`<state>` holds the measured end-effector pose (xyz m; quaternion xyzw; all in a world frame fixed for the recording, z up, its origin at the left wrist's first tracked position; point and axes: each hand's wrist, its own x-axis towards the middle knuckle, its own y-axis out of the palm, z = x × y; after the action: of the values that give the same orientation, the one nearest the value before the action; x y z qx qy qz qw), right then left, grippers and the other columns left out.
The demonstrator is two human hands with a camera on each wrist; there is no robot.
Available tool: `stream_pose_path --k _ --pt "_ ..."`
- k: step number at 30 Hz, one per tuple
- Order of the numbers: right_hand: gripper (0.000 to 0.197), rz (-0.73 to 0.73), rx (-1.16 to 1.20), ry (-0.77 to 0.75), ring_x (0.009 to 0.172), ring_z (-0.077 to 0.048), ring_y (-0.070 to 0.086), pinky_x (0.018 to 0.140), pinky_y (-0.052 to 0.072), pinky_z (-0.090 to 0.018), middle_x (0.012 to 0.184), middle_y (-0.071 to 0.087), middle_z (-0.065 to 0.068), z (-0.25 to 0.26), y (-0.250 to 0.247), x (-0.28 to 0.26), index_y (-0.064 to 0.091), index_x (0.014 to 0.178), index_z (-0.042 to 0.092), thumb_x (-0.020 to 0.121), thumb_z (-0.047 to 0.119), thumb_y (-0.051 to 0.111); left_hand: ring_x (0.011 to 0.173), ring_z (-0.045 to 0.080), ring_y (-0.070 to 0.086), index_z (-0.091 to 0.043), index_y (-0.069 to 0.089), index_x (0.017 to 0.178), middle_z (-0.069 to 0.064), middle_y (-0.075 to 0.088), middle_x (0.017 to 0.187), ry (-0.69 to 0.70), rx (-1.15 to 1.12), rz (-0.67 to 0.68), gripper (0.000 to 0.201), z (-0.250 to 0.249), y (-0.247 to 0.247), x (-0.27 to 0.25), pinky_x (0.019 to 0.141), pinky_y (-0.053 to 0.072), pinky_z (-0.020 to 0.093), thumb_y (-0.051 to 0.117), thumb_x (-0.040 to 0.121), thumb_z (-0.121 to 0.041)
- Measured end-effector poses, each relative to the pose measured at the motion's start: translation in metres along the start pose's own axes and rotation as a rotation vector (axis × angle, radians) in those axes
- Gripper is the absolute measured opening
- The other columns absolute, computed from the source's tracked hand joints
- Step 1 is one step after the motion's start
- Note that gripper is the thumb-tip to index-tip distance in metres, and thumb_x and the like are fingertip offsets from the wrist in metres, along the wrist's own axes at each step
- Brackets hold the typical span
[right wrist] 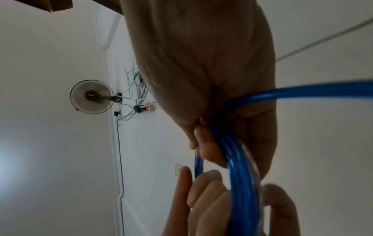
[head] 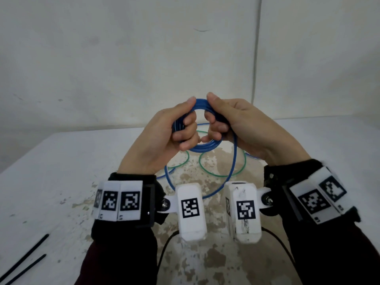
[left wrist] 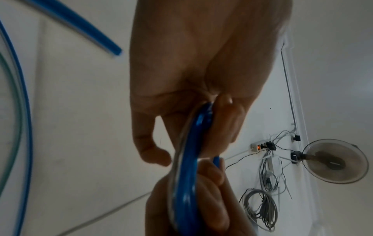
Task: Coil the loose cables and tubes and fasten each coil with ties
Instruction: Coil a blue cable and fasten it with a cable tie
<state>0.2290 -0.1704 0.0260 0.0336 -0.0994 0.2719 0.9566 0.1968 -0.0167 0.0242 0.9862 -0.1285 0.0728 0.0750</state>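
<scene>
I hold a small coil of blue tube (head: 202,146) upright above the table, both hands gripping it. My left hand (head: 181,128) curls its fingers round the coil's left side (left wrist: 191,159). My right hand (head: 216,124) grips the right side (right wrist: 240,183), thumb on top. A loose length of the blue tube (head: 233,165) hangs from the right hand in a wide loop down to the table. A thin green tube (head: 218,174) lies in loose loops on the table under the hands. Two black ties (head: 26,256) lie at the table's near left.
The white table (head: 61,161) has worn brown patches in the middle and stands against a pale wall. Black cables (head: 164,249) run from the wrist cameras toward me. The wrist views show a wall fan (left wrist: 335,161), a power strip and bundled grey cords.
</scene>
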Motion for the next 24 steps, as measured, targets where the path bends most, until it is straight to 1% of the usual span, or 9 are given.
stream_pose_path --k 4,6,9,12,14,16,18,20,24 --pt "0.042 0.035 -0.073 0.001 0.044 -0.011 0.03 0.065 0.052 -0.03 0.047 0.027 0.009 -0.001 0.002 0.0 0.05 0.065 0.013 0.101 0.034 0.039 0.037 0.012 0.034 -0.011 0.044 0.069 -0.007 0.029 0.043 -0.035 0.102 0.048 0.033 0.0 -0.003 -0.003 0.074 0.028 0.039 0.037 0.098 -0.027" --pt "0.045 0.034 -0.096 -0.003 0.043 -0.011 0.029 0.062 0.051 -0.029 0.046 0.029 0.01 -0.002 0.002 0.001 0.053 0.062 0.016 0.101 0.035 0.04 0.037 0.01 0.032 -0.011 0.043 0.071 -0.009 0.031 0.044 -0.029 0.113 0.063 0.032 0.0 -0.002 -0.004 0.075 0.024 0.041 0.038 0.098 -0.026" --pt "0.043 -0.03 -0.188 -0.029 0.049 -0.016 0.053 0.068 0.056 -0.035 0.048 0.049 0.0 -0.002 -0.002 0.0 0.06 0.071 0.009 0.1 0.034 0.041 0.039 0.006 0.021 -0.012 0.04 0.07 -0.012 0.029 0.045 -0.009 0.14 0.037 0.033 0.0 0.0 -0.003 0.069 0.012 0.036 0.037 0.1 -0.024" --pt "0.045 -0.061 -0.27 -0.057 0.063 -0.024 0.065 0.064 0.057 -0.028 0.066 0.068 -0.01 0.0 -0.009 -0.002 0.066 0.087 -0.004 0.1 0.031 0.042 0.041 0.006 0.017 -0.012 0.041 0.068 -0.009 0.022 0.048 -0.023 0.196 0.016 0.034 0.001 -0.001 -0.002 0.065 0.009 0.035 0.041 0.1 -0.025" --pt "0.044 -0.089 -0.287 -0.065 0.064 -0.023 0.067 0.061 0.055 -0.025 0.069 0.07 -0.011 0.002 -0.012 -0.003 0.066 0.089 -0.006 0.1 0.03 0.043 0.042 0.006 0.016 -0.013 0.041 0.067 -0.01 0.021 0.049 -0.029 0.205 0.023 0.035 0.001 -0.002 -0.003 0.059 0.01 0.033 0.041 0.099 -0.025" --pt "0.041 -0.11 -0.281 -0.082 0.065 -0.02 0.069 0.06 0.055 -0.025 0.07 0.071 -0.011 0.003 -0.011 -0.004 0.066 0.087 -0.004 0.1 0.029 0.045 0.042 0.005 0.016 -0.013 0.042 0.067 -0.01 0.02 0.049 -0.016 0.191 0.019 0.035 0.0 -0.002 -0.003 0.06 0.009 0.034 0.04 0.099 -0.026" --pt "0.04 -0.091 -0.238 -0.083 0.068 -0.018 0.07 0.065 0.058 -0.03 0.071 0.071 -0.011 0.001 -0.008 -0.002 0.067 0.09 -0.002 0.1 0.029 0.043 0.043 0.006 0.016 -0.012 0.042 0.068 -0.009 0.019 0.051 0.031 0.153 -0.025 0.036 0.001 -0.001 -0.003 0.06 0.009 0.033 0.039 0.1 -0.028" --pt "0.04 -0.055 -0.174 -0.058 0.071 -0.017 0.068 0.074 0.059 -0.035 0.073 0.07 -0.009 -0.002 -0.005 0.0 0.066 0.091 0.002 0.102 0.028 0.038 0.044 0.007 0.016 -0.013 0.043 0.069 -0.007 0.017 0.052 0.091 0.091 -0.096 0.036 0.003 0.001 -0.001 0.055 0.012 0.026 0.037 0.101 -0.029" --pt "0.037 -0.053 -0.084 -0.064 0.068 -0.016 0.064 0.075 0.054 -0.028 0.064 0.063 -0.002 -0.004 -0.003 0.004 0.059 0.087 0.007 0.104 0.023 0.031 0.043 0.006 0.016 -0.013 0.042 0.07 -0.009 0.021 0.05 0.177 -0.058 -0.188 0.037 0.003 0.005 0.005 0.046 0.016 0.018 0.033 0.103 -0.029"
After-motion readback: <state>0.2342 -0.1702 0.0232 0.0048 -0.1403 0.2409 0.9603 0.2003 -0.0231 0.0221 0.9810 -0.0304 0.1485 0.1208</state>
